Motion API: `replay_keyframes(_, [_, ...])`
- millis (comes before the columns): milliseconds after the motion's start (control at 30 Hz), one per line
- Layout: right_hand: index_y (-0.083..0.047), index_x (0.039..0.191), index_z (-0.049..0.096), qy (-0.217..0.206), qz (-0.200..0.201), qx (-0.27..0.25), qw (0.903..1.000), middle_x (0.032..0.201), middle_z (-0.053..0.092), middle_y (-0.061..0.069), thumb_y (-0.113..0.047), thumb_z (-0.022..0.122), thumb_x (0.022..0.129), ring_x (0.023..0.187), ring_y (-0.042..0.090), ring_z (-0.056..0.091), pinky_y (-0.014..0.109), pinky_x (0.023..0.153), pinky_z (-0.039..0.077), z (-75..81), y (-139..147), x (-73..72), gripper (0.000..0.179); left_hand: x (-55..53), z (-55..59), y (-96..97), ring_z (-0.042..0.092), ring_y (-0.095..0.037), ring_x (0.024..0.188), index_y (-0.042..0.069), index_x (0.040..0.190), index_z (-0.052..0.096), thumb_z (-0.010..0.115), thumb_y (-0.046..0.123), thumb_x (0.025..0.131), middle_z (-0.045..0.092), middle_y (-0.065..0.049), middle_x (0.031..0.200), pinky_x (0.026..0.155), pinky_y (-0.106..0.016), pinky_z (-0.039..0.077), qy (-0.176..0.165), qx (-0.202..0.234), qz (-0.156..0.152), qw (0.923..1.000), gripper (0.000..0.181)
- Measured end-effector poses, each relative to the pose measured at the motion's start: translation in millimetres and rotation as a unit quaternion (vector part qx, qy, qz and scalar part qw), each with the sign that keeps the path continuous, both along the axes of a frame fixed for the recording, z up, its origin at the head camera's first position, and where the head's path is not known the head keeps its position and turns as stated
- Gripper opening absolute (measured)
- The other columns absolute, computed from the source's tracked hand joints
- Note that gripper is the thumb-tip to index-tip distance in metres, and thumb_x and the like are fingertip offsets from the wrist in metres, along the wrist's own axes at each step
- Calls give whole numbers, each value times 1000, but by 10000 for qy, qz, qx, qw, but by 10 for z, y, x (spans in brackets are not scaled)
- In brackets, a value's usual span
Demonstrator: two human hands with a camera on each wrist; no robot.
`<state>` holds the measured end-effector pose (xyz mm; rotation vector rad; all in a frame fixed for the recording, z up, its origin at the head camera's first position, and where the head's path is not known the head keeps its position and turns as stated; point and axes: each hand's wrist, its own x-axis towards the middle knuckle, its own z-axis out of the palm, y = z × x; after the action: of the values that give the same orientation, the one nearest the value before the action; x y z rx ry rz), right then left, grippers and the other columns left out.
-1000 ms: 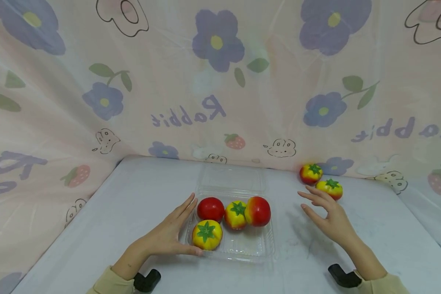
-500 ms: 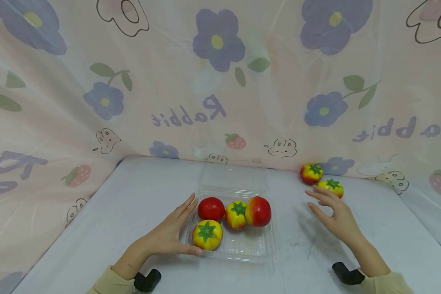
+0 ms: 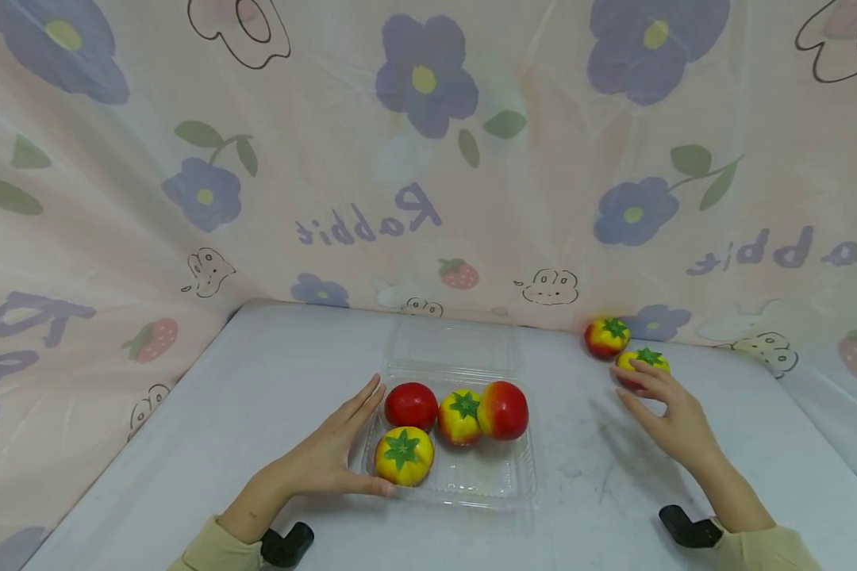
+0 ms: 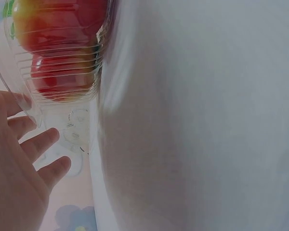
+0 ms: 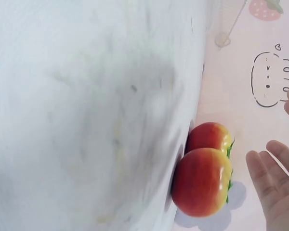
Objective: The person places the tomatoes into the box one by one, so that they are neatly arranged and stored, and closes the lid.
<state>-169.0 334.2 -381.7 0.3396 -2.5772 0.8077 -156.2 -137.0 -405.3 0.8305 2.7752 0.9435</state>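
Note:
My left hand [image 3: 321,456] spans the left side of a clear plastic clamshell box [image 3: 471,503], thumb at the front corner, fingers nearly straight along the edge. Its fingertips [image 4: 62,165] are spread beside the box wall in the left wrist view. Inside sit several toy tomatoes: a red one [image 3: 410,406], a yellow one with a green star-shaped top [image 3: 403,457], and a red-yellow one [image 3: 505,410] leaning on its neighbour [image 3: 459,418]. My right hand [image 3: 674,420] hovers, fingers loosely bent and empty, by a toy tomato [image 5: 201,182], overlapping it in the head view. Another toy tomato [image 3: 607,338] sits just behind.
The box's clear lid [image 3: 451,349] lies folded back toward the rear. A patterned curtain [image 3: 343,174] rises along the back and left of the white table [image 3: 271,381]. Black wrist mounts [image 3: 288,546] stick out by both sleeves.
My right hand has moved right, and its fingers now overlap the front toy tomato. The left hand and the box have stayed in place.

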Motion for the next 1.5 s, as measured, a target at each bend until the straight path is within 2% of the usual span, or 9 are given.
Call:
replay_keyframes(133, [-4,123,64,-84,-68,73,9999,134,52,23,-11,67,89,93,39,62,55,76,54,3,24,6,35,-2,-2,-1,18,-35,146,17,155,16,69,71,65,4,-1,163,102,-66,35,0,-16,9,10000,118])
replay_keyframes(233, [-4,123,64,-153,-123,56,9998,134,51,23,-13,66,90,95,42,61,55,76,54,9,44,5,35,-1,1,-4,18,-35,146,17,155,16,71,71,65,4,-2,163,103,-66,34,1,13,12,10000,118])
replay_keyframes(333, [-5,123,64,-252,-218,60,9994,135,51,23,-15,66,90,98,41,60,42,74,58,17,67,4,35,1,5,-6,18,-35,146,17,155,16,72,70,65,5,-3,163,104,-66,33,3,39,14,10000,119])
replay_keyframes(400, [-5,124,63,-320,-237,41,9992,136,50,23,-16,65,91,99,41,59,43,75,58,18,83,2,35,3,7,-7,18,-35,146,17,155,16,73,70,65,5,-4,163,104,-66,32,-6,51,17,10000,119])
replay_keyframes(567, [-3,126,61,-364,-235,1,9991,136,48,27,-16,63,93,99,47,59,60,78,52,10,129,-10,36,4,5,-8,18,-35,146,17,155,15,73,70,65,5,-3,163,104,-66,32,-33,49,32,10000,119])
replay_keyframes(667, [-3,127,60,-440,-332,-29,9985,137,47,28,-18,62,94,101,47,58,34,75,59,20,165,-18,37,3,3,-7,18,-35,146,18,155,15,72,70,64,5,-3,163,104,-67,32,-41,45,52,10000,119])
replay_keyframes(800, [-2,130,58,-603,-454,-82,9971,138,45,30,-22,60,95,103,48,55,4,66,43,32,216,-34,40,3,2,-6,18,-35,146,19,155,15,72,71,64,5,-3,163,104,-67,33,-42,30,64,10000,119])
replay_keyframes(1100, [-3,132,56,-703,-612,-194,9955,140,43,29,-24,58,96,111,46,48,-7,69,30,-8,307,-67,41,1,3,-5,18,-35,146,18,155,16,71,71,64,6,-3,163,104,-66,33,-39,28,57,10000,119])
replay_keyframes(1500, [0,131,55,-656,-718,-332,9947,140,43,31,-24,58,97,114,48,44,-6,70,33,-33,374,-138,42,-3,-1,1,17,-34,147,18,155,14,71,71,64,4,-1,163,104,-65,33,-55,10,39,10000,119])
